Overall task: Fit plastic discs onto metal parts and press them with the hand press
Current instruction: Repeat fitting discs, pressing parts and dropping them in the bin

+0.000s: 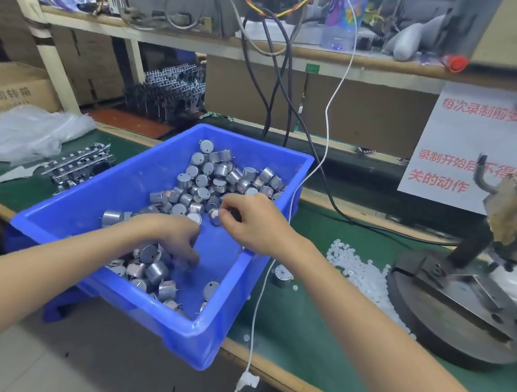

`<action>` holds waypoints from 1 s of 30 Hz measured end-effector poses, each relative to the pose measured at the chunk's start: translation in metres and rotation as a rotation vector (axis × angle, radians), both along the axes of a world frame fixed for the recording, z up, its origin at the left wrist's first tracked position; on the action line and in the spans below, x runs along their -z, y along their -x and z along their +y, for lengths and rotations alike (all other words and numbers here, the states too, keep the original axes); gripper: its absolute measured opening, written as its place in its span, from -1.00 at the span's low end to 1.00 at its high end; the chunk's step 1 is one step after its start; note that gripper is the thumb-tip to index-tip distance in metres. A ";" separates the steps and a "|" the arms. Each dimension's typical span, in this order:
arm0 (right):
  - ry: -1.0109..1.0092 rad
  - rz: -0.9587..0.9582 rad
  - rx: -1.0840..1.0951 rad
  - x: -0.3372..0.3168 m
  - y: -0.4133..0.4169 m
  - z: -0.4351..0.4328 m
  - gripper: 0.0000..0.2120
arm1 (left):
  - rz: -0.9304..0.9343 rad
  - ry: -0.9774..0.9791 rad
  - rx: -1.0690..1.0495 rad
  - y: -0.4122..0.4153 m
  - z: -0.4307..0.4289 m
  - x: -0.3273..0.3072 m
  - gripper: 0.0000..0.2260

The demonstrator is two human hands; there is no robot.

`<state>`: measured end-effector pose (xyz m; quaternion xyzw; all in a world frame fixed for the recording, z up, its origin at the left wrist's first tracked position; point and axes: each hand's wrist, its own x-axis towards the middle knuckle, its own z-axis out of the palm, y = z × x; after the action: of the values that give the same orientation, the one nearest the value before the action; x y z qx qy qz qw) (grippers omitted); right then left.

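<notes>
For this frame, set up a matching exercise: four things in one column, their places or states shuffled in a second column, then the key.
Things
1. plastic discs
2. hand press
3. right hand
4. blue bin

Places or states
A. stands at the far right of the view
B. pinches a metal part in its fingers
C. heaped loose on the green mat
D. holds piles of metal parts

Pairs: 1-C, 2-A, 3-B, 4-D
</notes>
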<state>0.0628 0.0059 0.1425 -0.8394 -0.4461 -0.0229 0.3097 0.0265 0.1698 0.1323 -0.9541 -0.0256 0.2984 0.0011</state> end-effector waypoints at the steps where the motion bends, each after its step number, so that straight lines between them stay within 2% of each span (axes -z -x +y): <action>1: -0.047 0.030 -0.022 0.000 0.002 -0.004 -0.88 | -0.052 0.104 -0.038 0.000 -0.001 -0.012 -0.72; 2: -0.085 0.042 -0.052 0.001 0.004 -0.009 -0.88 | -0.115 0.222 -0.079 -0.002 -0.004 -0.025 -0.71; 3: -0.101 0.020 -0.065 0.002 0.006 -0.015 -0.78 | -0.188 0.348 -0.125 -0.004 -0.008 -0.039 -0.73; 5: -0.087 -0.142 -0.005 0.007 0.005 -0.029 -0.50 | -0.343 0.570 -0.214 -0.009 -0.023 -0.065 -0.73; 6: -0.122 -0.230 0.059 0.007 0.004 -0.037 -0.42 | -0.393 0.645 -0.235 -0.013 -0.034 -0.076 -0.71; 8: -0.306 -0.290 0.157 0.003 -0.001 -0.057 -0.50 | -0.415 0.688 -0.210 -0.024 -0.068 -0.090 -0.65; 11: -0.473 -0.200 0.283 0.002 -0.015 -0.103 -0.61 | -0.445 0.631 -0.179 -0.045 -0.130 -0.090 -0.60; 13: -0.488 -0.054 0.399 0.010 -0.018 -0.137 -0.60 | -0.446 0.657 -0.149 -0.057 -0.168 -0.074 -0.60; 15: -0.446 0.061 0.515 0.029 -0.014 -0.168 -0.62 | -0.333 0.676 -0.096 -0.063 -0.197 -0.050 -0.57; 17: -0.362 0.184 0.571 0.057 -0.003 -0.194 -0.69 | -0.227 0.521 0.000 -0.061 -0.212 -0.022 -0.64; 19: -0.314 0.328 0.573 0.085 0.011 -0.213 -0.78 | -0.176 0.262 0.087 -0.054 -0.210 0.006 -0.75; 22: -0.442 0.572 0.569 0.112 0.028 -0.224 -0.81 | -0.153 0.064 0.122 -0.043 -0.192 0.033 -0.72; 25: -0.586 0.751 0.536 0.125 0.035 -0.220 -0.76 | -0.204 0.086 0.123 -0.041 -0.177 0.050 -0.72; 27: -0.586 0.779 0.526 0.129 0.034 -0.216 -0.75 | -0.206 0.121 0.133 -0.043 -0.172 0.055 -0.76; 30: -0.641 0.787 0.514 0.129 0.032 -0.216 -0.85 | -0.233 0.137 0.158 -0.044 -0.168 0.056 -0.82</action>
<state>0.0311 -0.2097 0.0130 -0.7303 -0.0492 0.0828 0.6763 0.0700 0.0023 0.0760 -0.9792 0.0701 0.1856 -0.0434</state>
